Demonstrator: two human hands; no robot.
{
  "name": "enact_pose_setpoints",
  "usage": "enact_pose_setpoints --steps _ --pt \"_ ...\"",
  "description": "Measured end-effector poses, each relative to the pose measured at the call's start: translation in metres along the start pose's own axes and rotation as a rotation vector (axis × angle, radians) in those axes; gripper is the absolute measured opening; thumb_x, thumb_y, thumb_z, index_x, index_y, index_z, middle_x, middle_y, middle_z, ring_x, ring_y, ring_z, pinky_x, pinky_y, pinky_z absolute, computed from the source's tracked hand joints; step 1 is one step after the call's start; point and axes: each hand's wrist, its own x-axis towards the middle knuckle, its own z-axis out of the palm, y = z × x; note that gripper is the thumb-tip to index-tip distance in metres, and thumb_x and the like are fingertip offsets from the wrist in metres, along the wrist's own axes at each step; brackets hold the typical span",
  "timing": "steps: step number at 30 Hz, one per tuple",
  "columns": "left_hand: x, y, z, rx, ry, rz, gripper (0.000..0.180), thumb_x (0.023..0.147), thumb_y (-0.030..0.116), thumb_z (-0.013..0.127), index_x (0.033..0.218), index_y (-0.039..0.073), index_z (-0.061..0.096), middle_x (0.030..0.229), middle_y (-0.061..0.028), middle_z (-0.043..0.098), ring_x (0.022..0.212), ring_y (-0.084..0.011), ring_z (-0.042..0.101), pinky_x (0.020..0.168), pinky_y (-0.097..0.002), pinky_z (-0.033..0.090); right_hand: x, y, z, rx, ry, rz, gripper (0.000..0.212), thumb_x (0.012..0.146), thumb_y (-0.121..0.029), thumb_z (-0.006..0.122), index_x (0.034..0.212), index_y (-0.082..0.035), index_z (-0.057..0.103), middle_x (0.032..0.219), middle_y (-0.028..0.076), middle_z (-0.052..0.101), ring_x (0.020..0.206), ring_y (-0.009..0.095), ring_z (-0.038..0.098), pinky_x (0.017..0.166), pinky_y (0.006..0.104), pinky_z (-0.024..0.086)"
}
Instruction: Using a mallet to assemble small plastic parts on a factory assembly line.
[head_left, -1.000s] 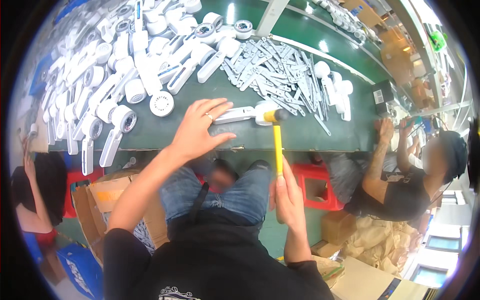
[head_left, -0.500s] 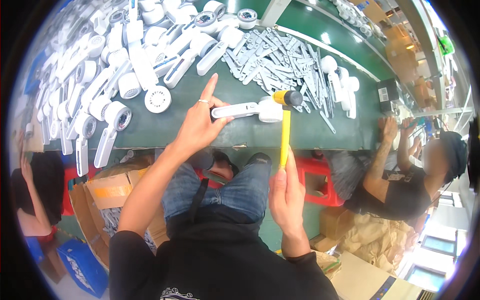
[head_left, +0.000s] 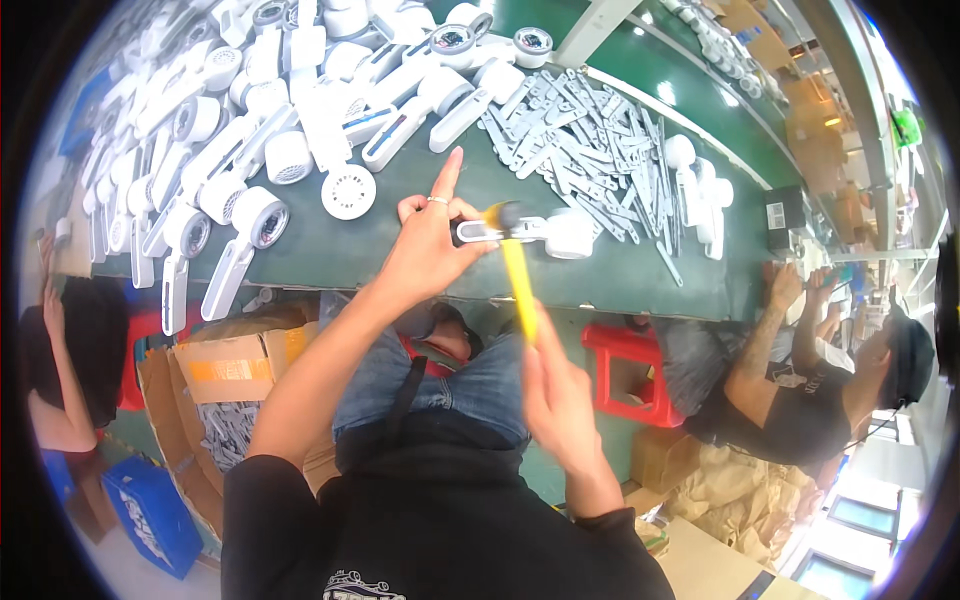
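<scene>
My left hand (head_left: pixel 435 240) pinches the handle end of a white handheld fan (head_left: pixel 570 236) between thumb and fingers, the index finger stretched out. The fan lies sideways low over the green table, its round head to the right. My right hand (head_left: pixel 553 390) is closed round the yellow handle of a hammer (head_left: pixel 519 285). The hammer's yellow and black head is over the fan's handle close to my left fingers, slightly blurred; whether it touches cannot be made out. Grey flat strips (head_left: pixel 590 150) lie heaped beyond the fan.
A large pile of white fans (head_left: pixel 290 155) covers the left of the green table (head_left: pixel 390 200). More fans (head_left: pixel 705 190) stand right of the strips. Below are a cardboard box (head_left: pixel 230 375) and a red stool (head_left: pixel 635 370). One person (head_left: pixel 800 375) works at the right, another (head_left: pixel 70 350) at the left.
The hammer head has moved left, from beside the fan's round head to over its handle. My right hand has shifted left with it. My left hand still holds the fan.
</scene>
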Motion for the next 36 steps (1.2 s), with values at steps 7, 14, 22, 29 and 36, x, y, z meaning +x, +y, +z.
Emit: enact_pose_setpoints --steps 7,14,22,29,36 --pt "-0.005 -0.003 -0.006 -0.017 0.040 -0.056 0.097 0.079 0.015 0.089 0.164 0.009 0.043 0.129 -0.0075 0.076 0.125 -0.0305 0.060 0.115 -0.0445 0.036 0.025 0.043 -0.052 -0.143 0.398 0.155 0.069 0.101 -0.024 0.073 0.162 -0.008 0.043 0.099 0.030 0.074 0.085 0.046 0.076 0.072 0.0446 0.060" --pt "0.005 -0.003 0.006 0.042 0.009 0.020 0.106 0.083 0.019 0.087 0.170 0.013 0.028 0.110 0.0003 0.080 0.116 -0.0304 0.051 0.115 -0.0424 0.034 0.127 0.235 -0.219 -0.559 0.814 0.346 0.047 0.093 -0.024 0.069 0.135 -0.002 0.066 0.102 0.031 0.074 0.101 0.053 0.070 0.092 0.0559 0.056" --pt "-0.012 -0.025 0.000 0.085 0.067 0.182 0.062 0.087 0.015 0.083 0.146 0.017 0.065 0.121 -0.0026 0.079 0.113 -0.0301 0.061 0.106 -0.0416 0.044 0.188 0.257 -0.226 -0.363 0.749 0.532 0.044 0.090 -0.035 0.076 0.109 0.005 0.073 0.089 0.024 0.078 0.068 0.035 0.078 0.065 0.0466 0.062" --pt "-0.083 0.044 -0.064 0.120 0.415 0.521 0.032 0.087 0.007 0.084 0.118 0.011 0.079 0.123 -0.0081 0.078 0.106 -0.0246 0.075 0.085 -0.0339 0.052 0.074 0.214 -0.241 -0.368 0.914 -0.186 0.031 0.102 -0.017 0.071 0.124 0.004 0.070 0.078 0.004 0.067 0.066 0.017 0.061 0.059 0.0352 0.049" --pt "-0.190 -0.012 -0.219 0.219 1.235 -0.105 0.044 0.098 0.003 0.076 0.141 -0.002 0.068 0.128 -0.0122 0.074 0.109 -0.0156 0.069 0.096 -0.0310 0.056 0.071 0.133 -0.104 0.714 0.237 0.168 0.034 0.105 -0.028 0.069 0.083 -0.013 0.049 0.056 -0.005 0.041 0.039 0.006 0.037 0.034 0.0254 0.029"
